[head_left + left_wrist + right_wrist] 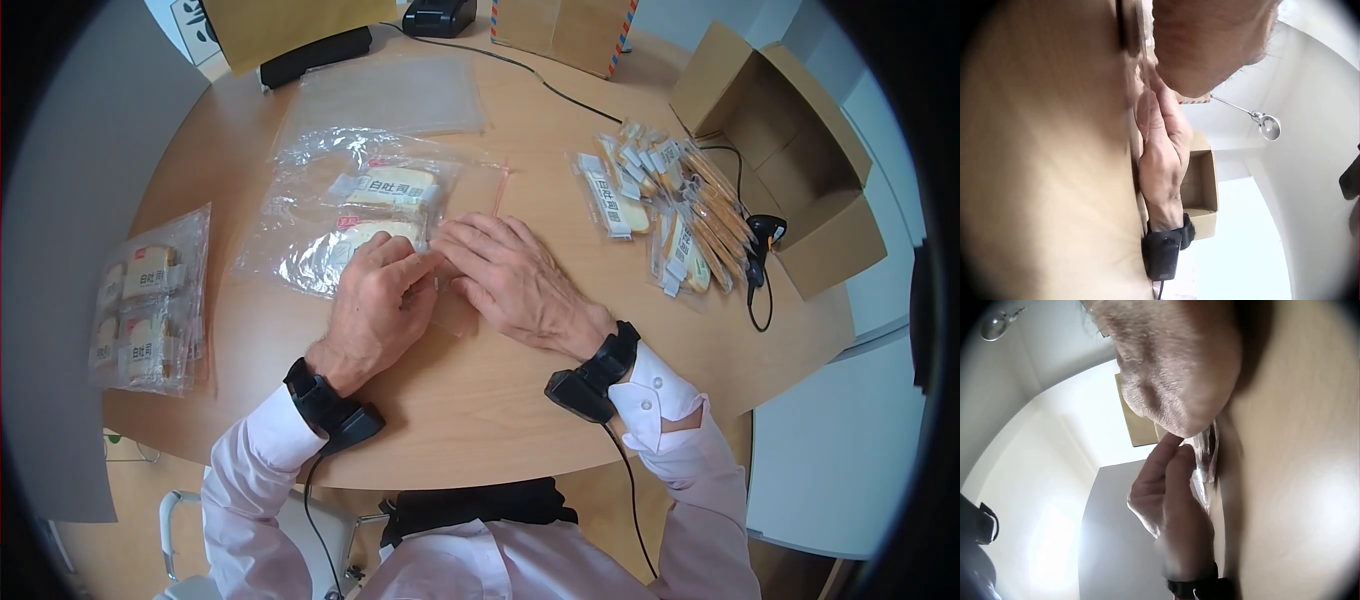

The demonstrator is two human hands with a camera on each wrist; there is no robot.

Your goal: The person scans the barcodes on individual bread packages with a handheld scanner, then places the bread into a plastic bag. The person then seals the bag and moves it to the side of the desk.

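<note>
Here the round table (500, 400) carries everything: a clear bag (345, 215) with two wrapped bread packs inside lies at its middle, and both hands meet at the bag's near edge. The left hand (375, 300) is curled, its fingertips pinching the plastic edge; the right hand (505, 280) lies nearly flat with fingers stretched out, pressing the same edge down onto the wood. To seal well, I judge, the flat hand should hold the film taut while the pinching fingers run along the strip without skipping, keeping the bread clear of the seam.

The head view alone shows the wider layout: an open box (790, 150) at the far right, a heap of packs (665, 205) before it, and a filled bag (150, 300) at the left. The right wrist view shows the film (1205, 465) bunched between the fingers, seen from table level. The left wrist view shows the right hand (1163, 156) edge-on, and a lamp (1268, 125) overhead.
</note>
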